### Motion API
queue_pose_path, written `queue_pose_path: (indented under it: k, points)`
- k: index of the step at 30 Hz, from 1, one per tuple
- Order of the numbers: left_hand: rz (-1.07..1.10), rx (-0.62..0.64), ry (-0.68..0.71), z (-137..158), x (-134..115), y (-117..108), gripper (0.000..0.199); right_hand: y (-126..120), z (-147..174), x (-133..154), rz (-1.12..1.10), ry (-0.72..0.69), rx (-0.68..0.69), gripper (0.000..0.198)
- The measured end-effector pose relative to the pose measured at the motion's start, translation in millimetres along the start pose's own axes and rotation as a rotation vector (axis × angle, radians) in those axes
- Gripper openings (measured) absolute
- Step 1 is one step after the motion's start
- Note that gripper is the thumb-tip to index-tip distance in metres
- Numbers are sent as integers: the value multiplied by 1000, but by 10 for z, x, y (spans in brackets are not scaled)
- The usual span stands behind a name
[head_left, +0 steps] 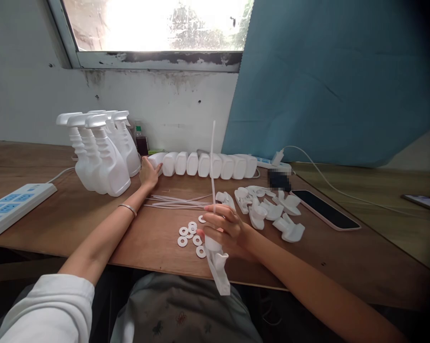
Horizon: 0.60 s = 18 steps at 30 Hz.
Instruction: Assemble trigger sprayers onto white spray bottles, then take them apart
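My right hand is closed around a white trigger sprayer head, held upside down over the front edge of the table. Its thin dip tube points straight up. At the left end of a row of white bottles lying with their bases toward me, my left hand has its fingers around the nearest bottle; part of that bottle is hidden behind the hand. Several white ring washers lie just left of my right hand. Behind them are loose dip tubes.
Several assembled spray bottles stand at the left, near a power strip. More sprayer heads are scattered to the right, beside a phone. A small dark bottle with a green cap stands by the wall.
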<state>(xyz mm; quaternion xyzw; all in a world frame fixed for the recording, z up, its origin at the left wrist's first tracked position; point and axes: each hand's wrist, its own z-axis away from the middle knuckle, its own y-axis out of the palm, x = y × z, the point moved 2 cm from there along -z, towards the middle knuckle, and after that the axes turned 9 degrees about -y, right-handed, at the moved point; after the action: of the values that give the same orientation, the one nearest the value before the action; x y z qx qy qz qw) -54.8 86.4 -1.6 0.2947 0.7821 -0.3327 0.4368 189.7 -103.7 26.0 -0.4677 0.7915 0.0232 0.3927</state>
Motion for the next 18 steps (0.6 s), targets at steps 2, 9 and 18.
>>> queue_pose_path:
  k: [2, 9, 18]
  points:
    - [48, 11, 4, 3, 2, 44, 38, 13, 0, -10, 10, -4, 4, 16]
    - [113, 18, 24, -52, -27, 188, 24, 43, 46, -10, 31, -9, 23, 12]
    - [88, -49, 303, 186, -362, -63, 42, 53, 22, -19, 447, 83, 185, 16]
